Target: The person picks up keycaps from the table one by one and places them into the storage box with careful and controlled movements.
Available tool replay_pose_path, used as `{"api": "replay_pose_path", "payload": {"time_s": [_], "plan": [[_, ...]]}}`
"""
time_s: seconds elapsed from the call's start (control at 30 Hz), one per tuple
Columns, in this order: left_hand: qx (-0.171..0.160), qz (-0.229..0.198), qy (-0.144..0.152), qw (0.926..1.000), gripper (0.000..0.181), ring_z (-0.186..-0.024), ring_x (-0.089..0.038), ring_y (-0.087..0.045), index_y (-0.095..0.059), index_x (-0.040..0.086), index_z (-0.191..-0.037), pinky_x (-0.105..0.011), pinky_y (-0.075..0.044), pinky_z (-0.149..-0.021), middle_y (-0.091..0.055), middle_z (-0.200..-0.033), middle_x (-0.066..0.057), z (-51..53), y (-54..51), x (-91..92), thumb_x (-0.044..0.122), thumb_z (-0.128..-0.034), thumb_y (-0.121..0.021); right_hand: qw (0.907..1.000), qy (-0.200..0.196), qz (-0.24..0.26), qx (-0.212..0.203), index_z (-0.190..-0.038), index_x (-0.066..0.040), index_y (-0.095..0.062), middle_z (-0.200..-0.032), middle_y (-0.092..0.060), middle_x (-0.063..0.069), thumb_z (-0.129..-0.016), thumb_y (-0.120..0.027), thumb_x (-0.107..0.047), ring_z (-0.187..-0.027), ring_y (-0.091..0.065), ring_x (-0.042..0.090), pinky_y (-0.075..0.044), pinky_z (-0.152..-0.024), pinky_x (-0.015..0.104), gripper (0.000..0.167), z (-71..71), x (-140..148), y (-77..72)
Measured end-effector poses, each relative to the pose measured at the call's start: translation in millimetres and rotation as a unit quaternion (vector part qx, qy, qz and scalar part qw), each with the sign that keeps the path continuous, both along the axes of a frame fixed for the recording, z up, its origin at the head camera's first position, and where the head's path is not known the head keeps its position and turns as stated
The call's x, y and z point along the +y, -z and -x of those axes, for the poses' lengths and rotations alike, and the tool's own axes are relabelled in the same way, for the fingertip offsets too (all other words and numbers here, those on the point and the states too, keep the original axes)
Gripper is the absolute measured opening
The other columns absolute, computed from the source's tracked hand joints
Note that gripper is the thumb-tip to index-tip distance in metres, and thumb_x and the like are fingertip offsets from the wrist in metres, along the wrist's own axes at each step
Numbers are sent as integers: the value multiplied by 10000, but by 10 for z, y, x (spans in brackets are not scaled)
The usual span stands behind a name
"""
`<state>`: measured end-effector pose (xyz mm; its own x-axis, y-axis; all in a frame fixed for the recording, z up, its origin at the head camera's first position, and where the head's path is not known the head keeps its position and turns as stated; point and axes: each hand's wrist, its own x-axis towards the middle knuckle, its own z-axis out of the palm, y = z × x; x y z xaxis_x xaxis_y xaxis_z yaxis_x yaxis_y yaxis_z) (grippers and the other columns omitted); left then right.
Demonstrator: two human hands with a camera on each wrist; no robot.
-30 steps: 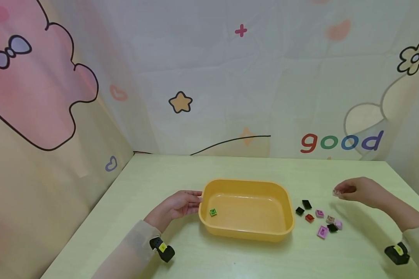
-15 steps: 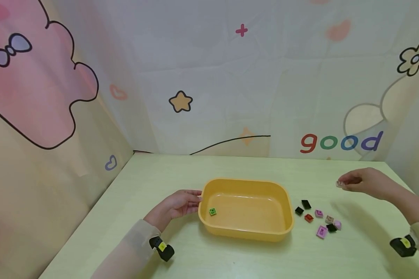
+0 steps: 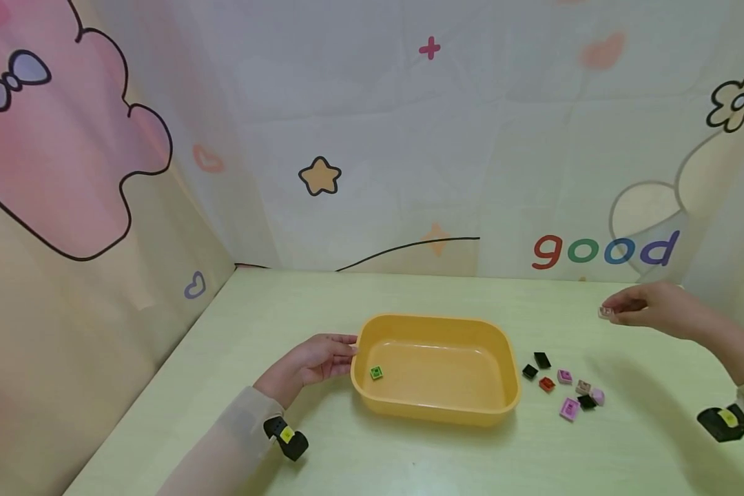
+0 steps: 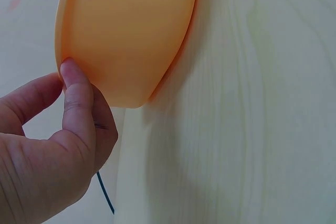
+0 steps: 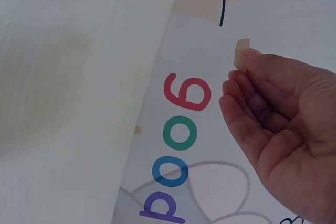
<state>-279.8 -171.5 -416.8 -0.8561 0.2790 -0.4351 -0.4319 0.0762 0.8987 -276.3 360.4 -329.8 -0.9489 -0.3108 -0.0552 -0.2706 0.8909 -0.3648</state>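
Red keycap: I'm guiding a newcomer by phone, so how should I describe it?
On the table, find the yellow tub, then the scattered keycaps to its right. The red keycap lies between a black one and a pink one; its colour is the only red in the group.

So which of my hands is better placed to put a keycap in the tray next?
Your right hand, most likely: it pinches a pale keycap on the same side of the tray as the loose keycaps. Your left hand holds the tray's opposite end.
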Motion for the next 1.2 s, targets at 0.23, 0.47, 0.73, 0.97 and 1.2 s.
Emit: {"api": "replay_pose_path", "payload": {"time_s": [0.23,0.47,0.73,0.97,1.2], "plan": [[11,-11,23,10000,429,-756,-67,-679,-502,-56,-1438,-170,-619,-703,-709,-899,5,2,-5,-3,31,-1021,-556,10000,-10,49,12,-1177,54,-707,-1035,-768,125,-977,-679,-161,-823,-626,17,-539,-686,186,295,-1,-93,-84],[10,-29,26,10000,433,-750,-65,-679,-497,-60,-1443,-170,-619,-698,-711,-890,8,-5,-5,-6,30,-1022,-552,10000,-75,44,27,-1176,19,-717,-1032,-763,89,-979,-682,-184,-897,-659,154,-540,-707,240,285,17,-259,-168],[9,-44,45,10000,435,-751,-67,-683,-500,-60,-1443,-168,-617,-697,-717,-893,5,0,3,-6,29,-1021,-554,9996,-256,140,45,-1183,20,-709,-1051,-762,94,-969,-691,-169,-939,-685,200,-609,-745,289,287,65,-457,-249],[56,-58,65,9999,440,-749,-62,-677,-488,-71,-1447,-163,-614,-693,-710,-889,10,-4,8,-1,23,-1021,-545,9988,-444,164,130,-1201,26,-707,-1072,-762,132,-975,-682,-158,-950,-710,238,-649,-800,400,292,90,-643,-340],[60,-32,28,10000,443,-758,-64,-679,-492,-65,-1450,-171,-620,-708,-712,-900,5,5,-1,-1,23,-1020,-548,9974,-618,177,330,-1162,-7,-739,-1047,-773,77,-958,-708,-164,-907,-702,169,-575,-711,188,259,137,-842,-472]]}}
